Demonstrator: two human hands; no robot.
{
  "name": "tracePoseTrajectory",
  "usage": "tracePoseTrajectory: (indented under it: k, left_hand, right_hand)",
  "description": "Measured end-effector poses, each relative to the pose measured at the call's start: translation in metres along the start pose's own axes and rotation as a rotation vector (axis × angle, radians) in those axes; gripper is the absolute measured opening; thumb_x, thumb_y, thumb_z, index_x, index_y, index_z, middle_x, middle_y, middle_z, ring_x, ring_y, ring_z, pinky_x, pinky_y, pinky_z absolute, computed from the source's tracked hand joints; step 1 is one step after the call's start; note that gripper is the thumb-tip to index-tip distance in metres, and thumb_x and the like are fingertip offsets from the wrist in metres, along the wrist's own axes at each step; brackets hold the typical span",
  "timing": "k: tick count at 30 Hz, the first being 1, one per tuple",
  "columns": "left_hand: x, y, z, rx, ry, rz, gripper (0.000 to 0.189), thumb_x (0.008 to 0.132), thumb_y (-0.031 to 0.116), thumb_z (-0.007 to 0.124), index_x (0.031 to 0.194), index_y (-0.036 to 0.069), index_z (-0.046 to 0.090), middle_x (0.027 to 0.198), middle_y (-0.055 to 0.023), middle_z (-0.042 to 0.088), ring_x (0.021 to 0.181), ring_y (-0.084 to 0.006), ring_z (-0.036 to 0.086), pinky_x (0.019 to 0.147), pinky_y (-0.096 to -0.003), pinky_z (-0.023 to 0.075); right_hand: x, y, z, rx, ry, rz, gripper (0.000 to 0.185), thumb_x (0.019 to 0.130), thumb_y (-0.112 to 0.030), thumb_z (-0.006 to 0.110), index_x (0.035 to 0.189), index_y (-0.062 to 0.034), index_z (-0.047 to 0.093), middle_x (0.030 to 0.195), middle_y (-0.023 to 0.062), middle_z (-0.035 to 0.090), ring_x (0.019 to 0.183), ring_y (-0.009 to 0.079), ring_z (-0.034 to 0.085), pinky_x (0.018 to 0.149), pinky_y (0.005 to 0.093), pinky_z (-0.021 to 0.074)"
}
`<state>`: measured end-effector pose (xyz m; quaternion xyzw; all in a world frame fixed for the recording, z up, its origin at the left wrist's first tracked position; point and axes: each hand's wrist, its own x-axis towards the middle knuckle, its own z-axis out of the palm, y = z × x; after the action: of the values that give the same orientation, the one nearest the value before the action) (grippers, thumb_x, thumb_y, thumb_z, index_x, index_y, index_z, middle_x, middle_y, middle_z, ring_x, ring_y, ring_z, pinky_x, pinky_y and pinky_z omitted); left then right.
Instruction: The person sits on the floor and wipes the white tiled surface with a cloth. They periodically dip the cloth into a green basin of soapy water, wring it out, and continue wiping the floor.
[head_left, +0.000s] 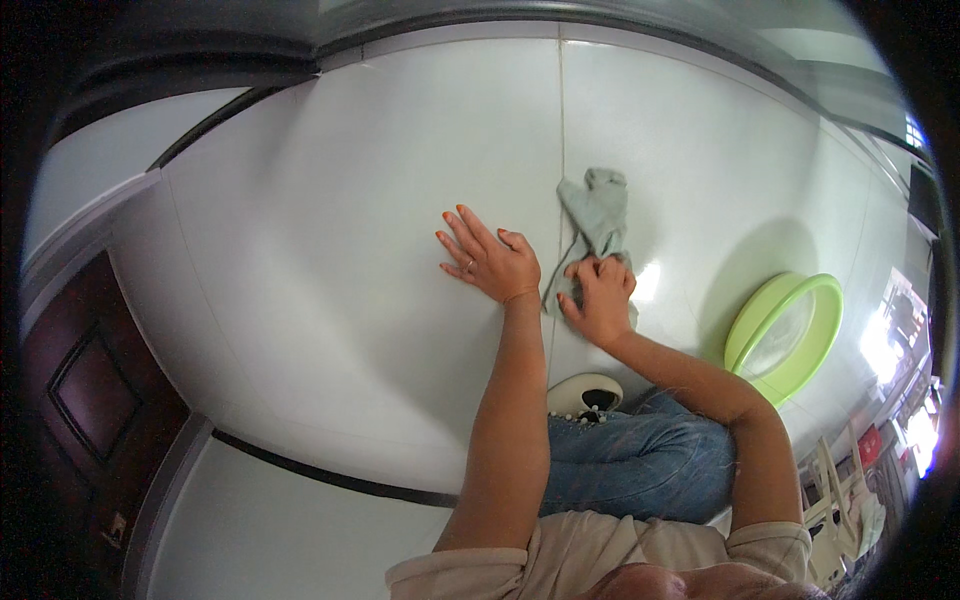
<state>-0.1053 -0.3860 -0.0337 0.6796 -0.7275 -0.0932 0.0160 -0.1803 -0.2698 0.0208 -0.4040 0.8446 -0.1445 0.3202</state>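
On the glossy white tiled floor (360, 187), my left hand (491, 259) rests with its fingers spread and holds nothing. A ring circles one of its fingers, and the nails are orange. Just to its right, my right hand (602, 296) presses on a grey-green cloth (600, 210), with bent fingers gripping the near end. The cloth lies crumpled along a tile joint (562, 112), its far end stretching away from me. Part of the cloth is hidden beneath the right hand.
A lime-green plastic basin (739, 330) stands on the floor to the right. Close to my jeans (637, 465) is a white shoe (574, 390). A dark wooden door (97, 390) is at the left, and white chairs (836, 495) stand at the lower right.
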Motion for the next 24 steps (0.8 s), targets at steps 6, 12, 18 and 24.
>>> tracePoseTrajectory:
  k: [6,12,18,24]
  left_hand:
    - [-0.001,0.000,-0.002,0.008,0.012,0.002,0.068,0.089,0.022,0.044,0.152,0.013,0.021,0.159,-0.0094,0.016,0.146,-0.0368,0.013,0.110,-0.0661,0.0136]
    - [0.000,0.000,0.000,0.004,0.019,0.001,0.069,0.088,0.022,0.044,0.153,0.014,0.022,0.159,-0.0094,0.016,0.146,-0.0369,0.014,0.111,-0.0656,0.0146]
    - [0.001,0.001,0.002,0.014,-0.010,-0.019,0.069,0.088,0.023,0.044,0.153,0.014,0.021,0.159,-0.0096,0.015,0.146,-0.0374,0.014,0.111,-0.0657,0.0135]
    - [0.000,0.000,0.003,0.017,-0.028,-0.021,0.069,0.089,0.023,0.043,0.153,0.014,0.020,0.160,-0.0092,0.014,0.146,-0.0372,0.012,0.112,-0.0650,0.0118]
  right_hand:
    - [0.000,0.001,-0.004,-0.033,-0.022,0.023,0.040,0.072,-0.026,0.075,0.106,-0.0175,0.056,0.108,0.0087,0.047,0.111,0.0299,0.040,0.097,0.0457,0.0241]
    - [0.023,0.001,-0.008,-0.001,0.133,0.035,0.041,0.071,-0.027,0.076,0.105,-0.0172,0.056,0.109,0.0089,0.047,0.111,0.0293,0.041,0.096,0.0453,0.0251]
    - [-0.012,0.005,0.002,-0.040,0.008,0.012,0.043,0.072,-0.027,0.075,0.108,-0.0177,0.054,0.109,0.0091,0.047,0.111,0.0300,0.040,0.096,0.0458,0.0244]
    - [0.017,0.000,-0.005,-0.034,0.101,0.057,0.043,0.072,-0.029,0.074,0.108,-0.0176,0.054,0.110,0.0104,0.046,0.112,0.0305,0.040,0.097,0.0467,0.0235]
